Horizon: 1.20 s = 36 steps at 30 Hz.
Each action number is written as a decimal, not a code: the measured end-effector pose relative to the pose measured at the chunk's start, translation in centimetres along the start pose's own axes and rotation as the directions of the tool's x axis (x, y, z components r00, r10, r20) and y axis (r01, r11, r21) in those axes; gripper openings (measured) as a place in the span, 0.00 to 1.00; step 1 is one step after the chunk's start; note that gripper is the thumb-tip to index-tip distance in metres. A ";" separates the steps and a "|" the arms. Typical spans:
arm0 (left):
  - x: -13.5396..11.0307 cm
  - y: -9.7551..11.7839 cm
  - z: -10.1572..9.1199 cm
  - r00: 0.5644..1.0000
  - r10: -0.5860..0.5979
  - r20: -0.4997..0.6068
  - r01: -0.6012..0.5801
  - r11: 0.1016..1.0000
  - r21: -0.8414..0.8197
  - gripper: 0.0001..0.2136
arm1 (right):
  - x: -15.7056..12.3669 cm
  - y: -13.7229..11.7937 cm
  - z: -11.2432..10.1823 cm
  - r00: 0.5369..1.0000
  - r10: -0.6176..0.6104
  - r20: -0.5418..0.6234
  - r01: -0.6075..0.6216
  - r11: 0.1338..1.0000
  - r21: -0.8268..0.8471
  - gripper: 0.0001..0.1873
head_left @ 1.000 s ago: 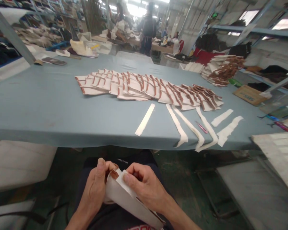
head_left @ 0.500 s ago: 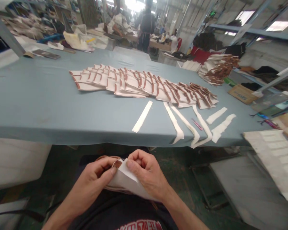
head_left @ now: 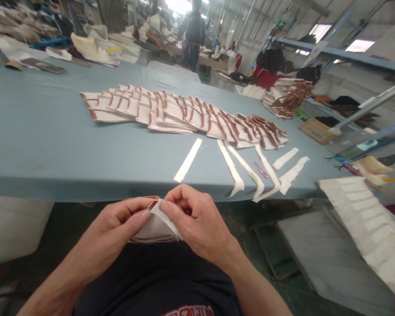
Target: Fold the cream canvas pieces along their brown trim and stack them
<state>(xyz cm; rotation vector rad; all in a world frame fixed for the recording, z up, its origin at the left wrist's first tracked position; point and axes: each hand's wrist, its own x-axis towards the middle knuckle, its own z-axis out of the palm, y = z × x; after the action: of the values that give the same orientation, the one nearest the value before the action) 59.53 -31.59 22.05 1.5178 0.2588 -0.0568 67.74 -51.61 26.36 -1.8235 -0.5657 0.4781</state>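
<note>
My left hand [head_left: 127,221] pinches the brown-edged corner of a cream fabric piece [head_left: 153,231] close in front of my body. A white strip [head_left: 166,218] lies along that corner, and my right hand [head_left: 192,219] is closed on it with thumb and fingers. Both hands meet at the corner, just below the table's front edge. Most of the fabric piece is hidden behind the hands, and its lower edge looks layered.
Overlapping cream pieces with brown trim [head_left: 181,112] lie across the blue-covered table [head_left: 46,145]. Nearer me are white strips [head_left: 188,160] and a small pink tool [head_left: 260,170]. A stack of trimmed pieces [head_left: 288,96] stands at the back right. A person [head_left: 192,39] stands farther off.
Both hands have risen with the fabric piece toward the table edge. The brown corner is now more covered by the white strip. The camera view has shifted slightly right.
</note>
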 end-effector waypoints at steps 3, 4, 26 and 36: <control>0.3 0.1 -0.3 0.998 -0.041 0.045 0.044 0.996 -0.071 0.20 | 1.0 0.5 0.3 1.000 -0.003 0.000 0.003 0.997 -0.080 0.13; 0.4 0.2 -0.4 0.996 -0.062 0.066 0.068 0.993 -0.097 0.21 | 1.1 0.4 0.4 1.000 0.000 0.001 0.000 0.995 -0.103 0.13; 0.9 0.5 -1.1 0.976 -0.205 0.081 0.213 0.970 -0.117 0.20 | 2.2 1.4 0.2 0.986 0.102 0.132 -0.107 0.994 0.031 0.12; 0.5 0.8 -1.0 0.998 -0.053 -0.030 0.054 0.998 0.037 0.10 | 2.1 0.5 0.7 0.987 0.123 0.106 -0.118 0.992 -0.051 0.13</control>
<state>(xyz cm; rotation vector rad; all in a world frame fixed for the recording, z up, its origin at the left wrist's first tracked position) 60.09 -30.46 22.66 1.5501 0.3232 -0.0821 69.08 -49.93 25.59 -1.8900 -0.5456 0.6544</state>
